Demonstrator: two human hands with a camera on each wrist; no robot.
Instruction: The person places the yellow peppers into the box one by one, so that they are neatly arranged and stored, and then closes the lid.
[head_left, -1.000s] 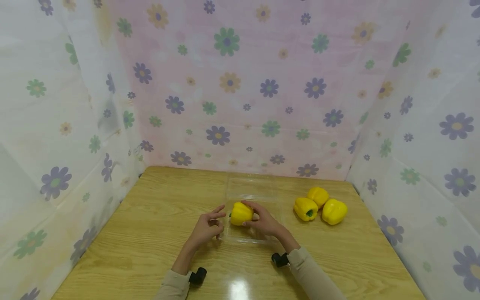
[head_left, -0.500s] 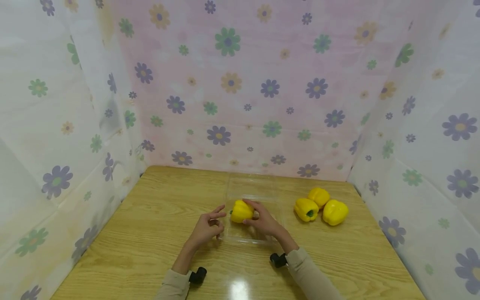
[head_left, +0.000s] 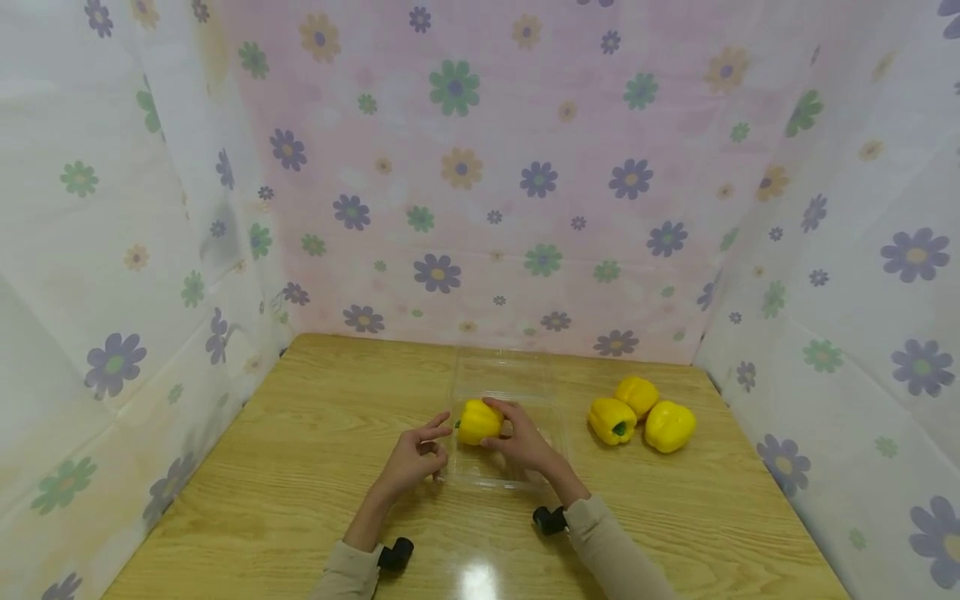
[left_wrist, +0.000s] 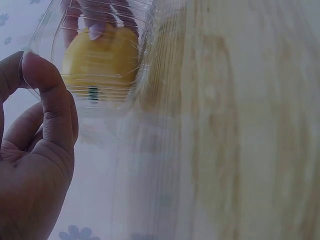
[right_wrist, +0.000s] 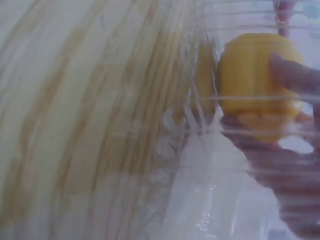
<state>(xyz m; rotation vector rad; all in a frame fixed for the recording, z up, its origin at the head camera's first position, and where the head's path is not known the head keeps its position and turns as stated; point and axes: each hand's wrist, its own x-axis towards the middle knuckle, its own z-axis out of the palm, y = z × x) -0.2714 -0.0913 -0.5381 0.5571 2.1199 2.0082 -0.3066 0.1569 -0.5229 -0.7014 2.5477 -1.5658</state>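
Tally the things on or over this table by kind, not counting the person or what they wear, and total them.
Yellow bell peppers: 4 (one in the right hand, three grouped on the table)
Clear plastic container: 1
Total: 5

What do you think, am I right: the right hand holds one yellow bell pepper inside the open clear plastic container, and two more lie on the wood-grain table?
Not quite: three more yellow bell peppers lie on the wood-grain table, not two, as the head view shows. The right hand holds one yellow bell pepper inside the open clear plastic container.
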